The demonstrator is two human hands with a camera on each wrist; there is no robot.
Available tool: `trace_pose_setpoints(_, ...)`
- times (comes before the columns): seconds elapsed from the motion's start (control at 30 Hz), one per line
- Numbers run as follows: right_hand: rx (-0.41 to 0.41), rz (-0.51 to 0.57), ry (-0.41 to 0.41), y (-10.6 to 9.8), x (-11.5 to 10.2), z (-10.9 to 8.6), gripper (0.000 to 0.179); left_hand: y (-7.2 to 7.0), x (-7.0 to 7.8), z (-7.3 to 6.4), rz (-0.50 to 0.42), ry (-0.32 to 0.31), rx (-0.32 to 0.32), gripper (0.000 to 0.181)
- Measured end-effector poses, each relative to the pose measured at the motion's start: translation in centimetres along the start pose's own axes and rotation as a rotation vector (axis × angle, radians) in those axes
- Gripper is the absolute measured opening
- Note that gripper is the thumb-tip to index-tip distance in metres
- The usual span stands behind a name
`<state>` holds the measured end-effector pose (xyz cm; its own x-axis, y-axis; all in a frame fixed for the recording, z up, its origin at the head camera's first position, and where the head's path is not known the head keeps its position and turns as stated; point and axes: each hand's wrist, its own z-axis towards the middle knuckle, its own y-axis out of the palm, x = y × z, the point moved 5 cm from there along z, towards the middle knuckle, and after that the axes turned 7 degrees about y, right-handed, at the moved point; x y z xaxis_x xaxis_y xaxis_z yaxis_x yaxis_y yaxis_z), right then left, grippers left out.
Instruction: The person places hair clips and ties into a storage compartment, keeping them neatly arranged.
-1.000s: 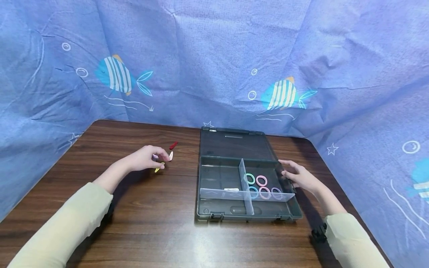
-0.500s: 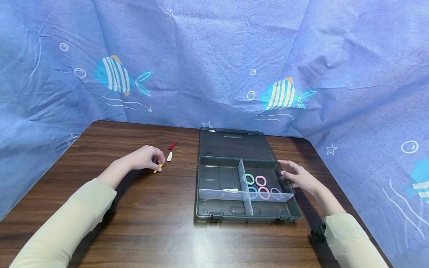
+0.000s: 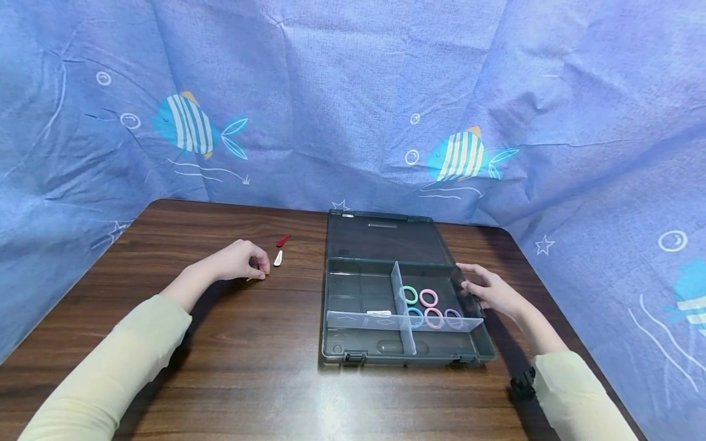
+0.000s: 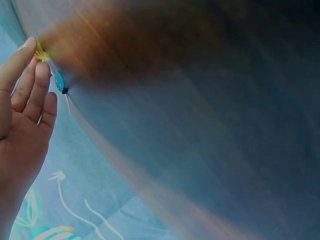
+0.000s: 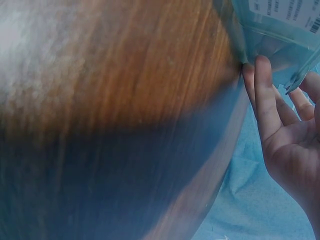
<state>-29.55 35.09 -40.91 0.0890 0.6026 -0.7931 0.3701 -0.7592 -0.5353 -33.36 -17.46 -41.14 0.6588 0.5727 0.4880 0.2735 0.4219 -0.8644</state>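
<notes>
The left hand (image 3: pixel 234 260) is narrow, holding a yellow clip (image 4: pixel 42 52) between thumb and fingertips, at or just above the table (image 3: pixel 237 373); contact with the surface cannot be determined. The fingers hide part of this clip. In the left wrist view, a teal piece (image 4: pixel 60 82) appears just past the fingers; its type cannot be determined. A white clip (image 3: pixel 278 258) lies just beside the fingertips, to their right, with a red clip (image 3: pixel 283 240) behind it. The right hand (image 3: pixel 499 295) holds the right side of the box (image 3: pixel 386 359), thumb at the rim, fingers against the outer wall. The lid (image 3: pixel 386 242) is folded back behind the box. Dividers (image 3: pixel 366 320) form four compartments. The rear-left compartment contains a second white clip (image 3: pixel 379 313) near the lengthwise divider; the rear-right contains five rings (image 3: pixel 429 305): one green, two pink, one blue, one purple. A patterned cloth (image 3: pixel 353 110) hangs behind the table.
</notes>
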Motion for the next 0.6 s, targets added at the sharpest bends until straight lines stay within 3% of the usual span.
trace_pose_setpoints(0.4, 0.000, 0.000, 0.008, 0.00, 0.24, 0.15, 0.057, -0.08, 0.37, 0.05, -0.015, 0.030, 0.016, 0.007)
trace_pose_setpoints(0.6, -0.014, 0.015, -0.001, -0.07, 0.30, 0.24, 0.058, -0.62, 0.93, 0.42, -0.050, 0.001, 0.041, 0.004)
